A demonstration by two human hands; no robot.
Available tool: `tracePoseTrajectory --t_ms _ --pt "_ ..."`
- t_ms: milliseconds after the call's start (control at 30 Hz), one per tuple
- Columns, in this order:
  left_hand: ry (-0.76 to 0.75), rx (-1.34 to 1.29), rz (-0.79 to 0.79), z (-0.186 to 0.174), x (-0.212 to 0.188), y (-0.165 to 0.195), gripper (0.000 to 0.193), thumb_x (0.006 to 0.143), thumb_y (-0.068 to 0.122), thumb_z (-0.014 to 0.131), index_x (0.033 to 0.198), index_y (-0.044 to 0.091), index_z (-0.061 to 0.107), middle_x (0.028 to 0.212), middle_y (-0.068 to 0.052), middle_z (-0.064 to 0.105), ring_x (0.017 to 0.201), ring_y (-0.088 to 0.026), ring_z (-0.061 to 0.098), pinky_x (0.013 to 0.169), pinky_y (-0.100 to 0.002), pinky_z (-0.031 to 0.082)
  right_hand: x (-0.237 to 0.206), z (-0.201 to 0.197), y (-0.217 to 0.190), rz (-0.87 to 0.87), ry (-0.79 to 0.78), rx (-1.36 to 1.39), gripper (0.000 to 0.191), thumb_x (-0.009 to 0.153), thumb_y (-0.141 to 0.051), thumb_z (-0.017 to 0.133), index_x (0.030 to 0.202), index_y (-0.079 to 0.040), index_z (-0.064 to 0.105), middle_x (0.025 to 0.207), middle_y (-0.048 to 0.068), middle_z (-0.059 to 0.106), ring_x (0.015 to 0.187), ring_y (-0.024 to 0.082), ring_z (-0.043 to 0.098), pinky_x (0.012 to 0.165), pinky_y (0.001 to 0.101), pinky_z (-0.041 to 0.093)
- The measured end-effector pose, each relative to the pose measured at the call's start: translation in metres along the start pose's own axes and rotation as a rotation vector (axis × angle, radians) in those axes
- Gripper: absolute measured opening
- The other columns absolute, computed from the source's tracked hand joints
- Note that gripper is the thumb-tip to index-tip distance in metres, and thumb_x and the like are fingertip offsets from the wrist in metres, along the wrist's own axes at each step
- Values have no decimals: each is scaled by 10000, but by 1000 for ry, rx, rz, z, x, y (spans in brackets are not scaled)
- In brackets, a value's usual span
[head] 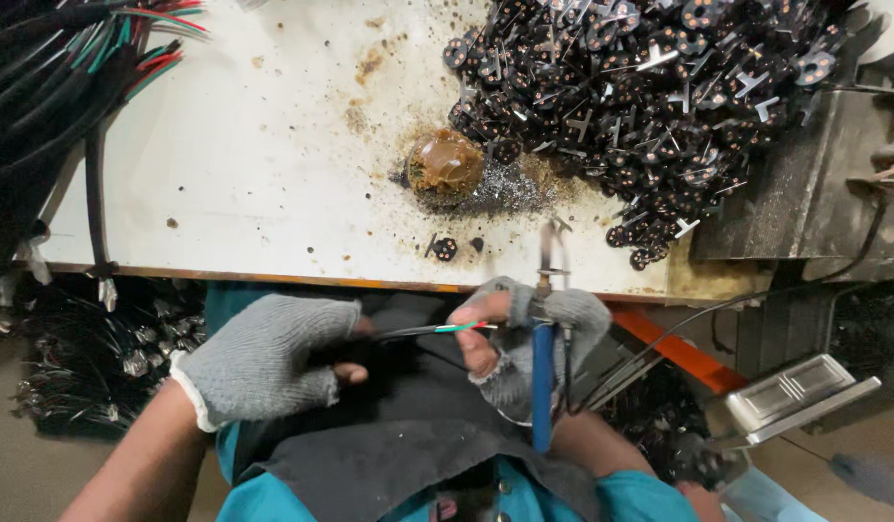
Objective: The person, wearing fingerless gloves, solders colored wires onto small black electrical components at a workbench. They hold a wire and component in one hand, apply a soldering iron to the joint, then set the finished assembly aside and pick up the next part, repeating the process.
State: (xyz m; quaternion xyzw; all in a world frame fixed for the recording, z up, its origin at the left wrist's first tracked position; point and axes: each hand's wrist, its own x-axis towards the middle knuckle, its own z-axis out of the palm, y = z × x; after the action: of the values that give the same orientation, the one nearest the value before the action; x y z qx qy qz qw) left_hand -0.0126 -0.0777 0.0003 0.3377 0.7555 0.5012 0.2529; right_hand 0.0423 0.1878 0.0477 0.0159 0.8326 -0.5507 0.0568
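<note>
L hand (273, 360), in a grey fingerless knit glove, is curled into a fist round a black cable (394, 333), gripping it just below the bench edge. From the cable end, thin red, green and white wires (458, 328) stick out twd the R hand (529, 338). R hand, same kind of glove, pinches those wire tips btwn thumb and forefinger, other fingers wrapped round a blue-handled soldering iron (543, 377), tip pointing up over the bench edge. Both hands sit close together above the lap, in front of a stained white workbench (273, 155). On the bench: brown lump of flux (445, 161) in a dark scorched patch, big heap of small black plug inserts w/ metal pins (640, 106) at top R. Bundles of black cables (50, 87) at far L.
</note>
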Motion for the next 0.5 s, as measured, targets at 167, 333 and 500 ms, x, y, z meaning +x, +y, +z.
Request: tracePoseTrajectory --t_ms 167,333,500 --pt "-38 -389 -420 23 26 25 320 891 343 653 1112 112 643 787 -83 719 669 -288 754 638 -382 573 3 13 12 72 -142 19 89 908 -115 727 962 -49 752 879 61 754 796 143 733 740 274 597" --pt "163 -165 -115 45 25 11 283 958 316 656 1096 69 640 874 -129 699 819 -351 716 724 -422 540 -11 18 42 -65 -26 74 271 1020 -111 718 1217 -69 537 1038 138 740 943 205 721 863 313 582" --pt "-178 163 -383 3 22 17 277 884 341 692 1072 139 667 835 -138 703 794 -360 704 672 -452 538 -13 15 69 -207 359 111 599 998 -170 754 1302 -118 241 957 155 747 857 200 731 862 316 569"
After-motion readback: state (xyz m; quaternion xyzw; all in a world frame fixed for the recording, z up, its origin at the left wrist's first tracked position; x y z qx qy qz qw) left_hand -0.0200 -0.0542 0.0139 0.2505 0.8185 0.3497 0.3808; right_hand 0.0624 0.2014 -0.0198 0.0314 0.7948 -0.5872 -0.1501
